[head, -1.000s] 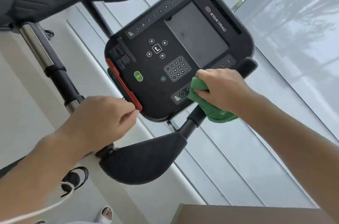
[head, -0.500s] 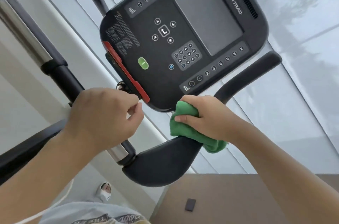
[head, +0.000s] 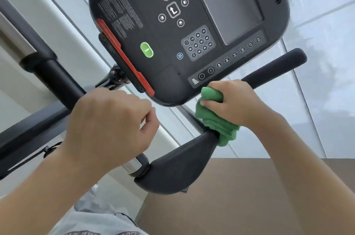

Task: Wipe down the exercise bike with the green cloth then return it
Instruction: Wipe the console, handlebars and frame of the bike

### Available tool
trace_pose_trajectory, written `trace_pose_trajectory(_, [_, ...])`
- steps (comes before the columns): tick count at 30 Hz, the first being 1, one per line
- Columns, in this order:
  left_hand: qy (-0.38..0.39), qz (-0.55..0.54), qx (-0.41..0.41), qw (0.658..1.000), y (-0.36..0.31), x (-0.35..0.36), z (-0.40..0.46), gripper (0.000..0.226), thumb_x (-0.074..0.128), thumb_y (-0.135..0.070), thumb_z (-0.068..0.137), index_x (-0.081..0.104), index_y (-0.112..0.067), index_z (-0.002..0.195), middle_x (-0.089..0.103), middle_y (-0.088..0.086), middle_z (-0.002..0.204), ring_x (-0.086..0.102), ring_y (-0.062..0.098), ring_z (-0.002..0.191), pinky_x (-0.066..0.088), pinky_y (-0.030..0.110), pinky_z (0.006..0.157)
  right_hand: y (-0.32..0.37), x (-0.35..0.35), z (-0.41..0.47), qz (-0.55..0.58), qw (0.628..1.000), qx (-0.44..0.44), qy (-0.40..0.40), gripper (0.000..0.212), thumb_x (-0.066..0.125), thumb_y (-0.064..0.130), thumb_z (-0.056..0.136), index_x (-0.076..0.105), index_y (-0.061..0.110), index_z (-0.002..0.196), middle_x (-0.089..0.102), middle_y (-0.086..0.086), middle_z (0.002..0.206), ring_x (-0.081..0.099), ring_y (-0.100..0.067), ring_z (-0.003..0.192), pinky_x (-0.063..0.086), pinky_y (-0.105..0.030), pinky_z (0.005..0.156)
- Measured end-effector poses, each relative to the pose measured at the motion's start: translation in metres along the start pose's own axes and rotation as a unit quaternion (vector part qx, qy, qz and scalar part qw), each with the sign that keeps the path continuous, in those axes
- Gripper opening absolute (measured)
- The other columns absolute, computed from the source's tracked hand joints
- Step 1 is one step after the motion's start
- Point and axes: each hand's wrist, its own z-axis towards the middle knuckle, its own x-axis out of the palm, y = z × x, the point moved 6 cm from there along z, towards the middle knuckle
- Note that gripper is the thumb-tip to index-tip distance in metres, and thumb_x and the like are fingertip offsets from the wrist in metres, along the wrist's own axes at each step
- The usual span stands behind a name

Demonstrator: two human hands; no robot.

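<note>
- Head view, looking down past both forearms: the right hand [head: 233,103] has its fingers curled round the bunched green cloth [head: 215,119] and holds it against the black handlebar [head: 272,66], just below the lower right corner of the console [head: 172,32].
- Part of the cloth hangs below that hand, touching the narrow end of the padded armrest [head: 178,163].
- The left hand [head: 111,125] hovers by the console's lower left corner, near the red strip [head: 124,56]; its fingers are loosely curled with thumb close to forefinger, and nothing shows between them.
- The handlebar's long axis runs from the armrest up and to the right, away from the person. The cloth sits at its near end, already in the right hand, so that hand is the one placed to work along it.
- My judgement: wiping is mid-way, with the bar's far end unwiped and the cloth's return not yet begun.
</note>
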Motion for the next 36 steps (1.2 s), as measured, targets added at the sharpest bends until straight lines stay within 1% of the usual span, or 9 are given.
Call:
trace_pose_trajectory(4, [0.001,0.0,0.004,1.0,-0.001,-0.001,0.001,0.04,0.052,-0.024,0.093,0.046,-0.018,0.054,0.035,0.0,0.047,0.035,0.029,0.043,0.025,0.028,0.049,0.031,0.017,-0.025,0.081,0.995,-0.017,0.049,0.037,0.066,0.054,0.095,0.056,0.024,0.077,0.061,0.006,0.066,0.059,-0.01,0.07,0.052,-0.036,0.073])
trace_pose_trajectory(9, [0.005,0.007,0.002,1.0,-0.002,-0.001,0.0,0.04,0.053,-0.024,0.093,0.045,-0.018,0.054,0.034,0.0,0.047,0.034,0.031,0.044,0.016,0.03,0.054,0.052,0.009,-0.057,0.187,0.982,0.006,0.016,0.026,0.07,0.051,0.095,0.059,0.03,0.083,0.065,0.014,0.071,0.065,-0.008,0.075,0.05,-0.027,0.07])
trace_pose_trajectory(13, [-0.013,0.001,0.002,1.0,-0.003,-0.004,0.002,0.04,0.053,-0.022,0.092,0.039,-0.019,0.054,0.031,0.0,0.048,0.032,0.029,0.045,0.015,0.03,0.055,0.08,0.016,-0.084,0.207,0.977,-0.051,-0.014,0.031,0.08,0.054,0.084,0.064,0.041,0.107,0.068,0.026,0.104,0.063,-0.001,0.104,0.046,-0.022,0.092])
trace_pose_trajectory(15, [-0.015,-0.008,0.008,1.0,-0.004,-0.003,0.002,0.041,0.053,-0.021,0.092,0.039,-0.019,0.054,0.031,0.0,0.048,0.034,0.029,0.045,0.025,0.032,0.051,0.092,0.025,-0.1,0.181,0.976,-0.114,-0.046,0.043,0.079,0.04,0.086,0.063,0.037,0.125,0.062,0.025,0.125,0.056,-0.004,0.122,0.04,-0.032,0.106])
trace_pose_trajectory(18, [-0.021,-0.018,0.014,1.0,-0.004,-0.001,0.002,0.041,0.053,-0.02,0.092,0.039,-0.018,0.054,0.031,0.0,0.048,0.035,0.029,0.044,0.032,0.034,0.049,0.068,0.026,-0.102,0.128,0.97,-0.199,-0.056,0.057,0.065,0.004,0.082,0.064,0.025,0.134,0.059,0.014,0.138,0.056,-0.018,0.126,0.042,-0.044,0.102])
trace_pose_trajectory(23, [-0.018,-0.003,0.007,1.0,-0.003,-0.003,0.0,0.04,0.052,-0.023,0.093,0.042,-0.019,0.055,0.034,0.0,0.048,0.035,0.03,0.045,0.024,0.031,0.051,0.016,-0.002,-0.051,-0.048,0.974,-0.214,-0.053,0.041,0.054,0.006,0.078,0.075,0.022,0.11,0.07,0.008,0.115,0.062,-0.026,0.103,0.048,-0.045,0.082])
trace_pose_trajectory(26, [-0.019,0.003,0.004,1.0,-0.002,-0.003,0.0,0.04,0.053,-0.023,0.093,0.043,-0.018,0.054,0.035,0.001,0.047,0.034,0.03,0.045,0.018,0.03,0.053,-0.009,-0.028,-0.018,-0.125,0.975,-0.164,-0.089,0.036,0.066,0.003,0.076,0.073,0.024,0.105,0.071,0.009,0.109,0.062,-0.029,0.1,0.049,-0.045,0.083])
trace_pose_trajectory(29, [-0.016,-0.002,0.007,1.0,-0.002,-0.002,0.0,0.041,0.053,-0.023,0.093,0.042,-0.018,0.054,0.034,0.0,0.047,0.034,0.03,0.044,0.025,0.03,0.049,-0.021,-0.043,-0.005,-0.049,0.992,-0.069,-0.093,0.037,0.064,0.001,0.072,0.071,0.025,0.099,0.07,0.012,0.096,0.061,-0.027,0.091,0.052,-0.046,0.082])
trace_pose_trajectory(36, [-0.023,-0.006,0.003,1.0,-0.002,-0.004,0.002,0.04,0.053,-0.022,0.091,0.041,-0.018,0.053,0.03,0.0,0.047,0.026,0.029,0.044,0.024,0.026,0.049,0.071,0.017,-0.043,0.048,0.987,-0.109,0.104,0.021,0.052,0.012,0.077,0.058,0.023,0.094,0.06,0.005,0.081,0.054,-0.024,0.081,0.05,-0.041,0.077])
